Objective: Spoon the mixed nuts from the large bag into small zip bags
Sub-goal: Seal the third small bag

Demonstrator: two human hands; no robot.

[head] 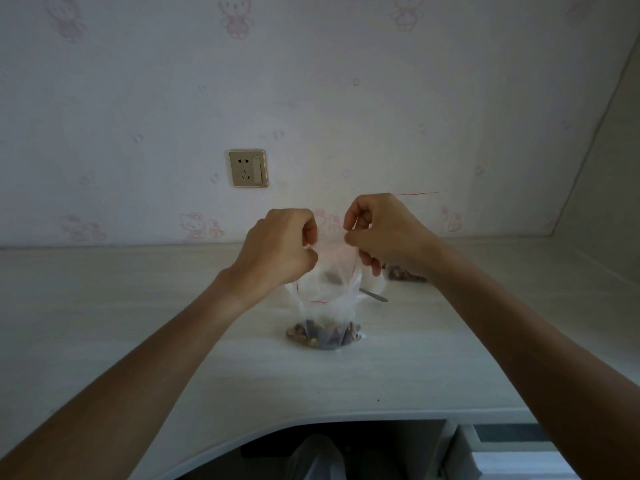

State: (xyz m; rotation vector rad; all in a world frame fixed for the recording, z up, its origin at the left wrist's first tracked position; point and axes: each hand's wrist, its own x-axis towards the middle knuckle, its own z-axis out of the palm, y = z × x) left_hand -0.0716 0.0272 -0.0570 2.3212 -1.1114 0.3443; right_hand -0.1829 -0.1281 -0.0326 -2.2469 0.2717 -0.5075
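Note:
A small clear zip bag [329, 306] with a red seal line stands on the pale desk [138, 306], its bottom filled with mixed nuts [323, 334]. My left hand [280, 247] pinches the left side of the bag's top edge. My right hand [384, 233] pinches the right side, and the thin plastic is stretched between them. Behind the bag lies a metal spoon [374, 295], partly hidden. Further right, behind my right wrist, a heap of nuts in the large bag [403, 273] shows, with a red-lined clear edge [417, 194] rising above my right hand.
The desk meets a wallpapered wall with a power socket [248, 168] above the left hand. A side panel [602, 168] closes the right. The desk's front edge [311, 419] curves inward above my lap.

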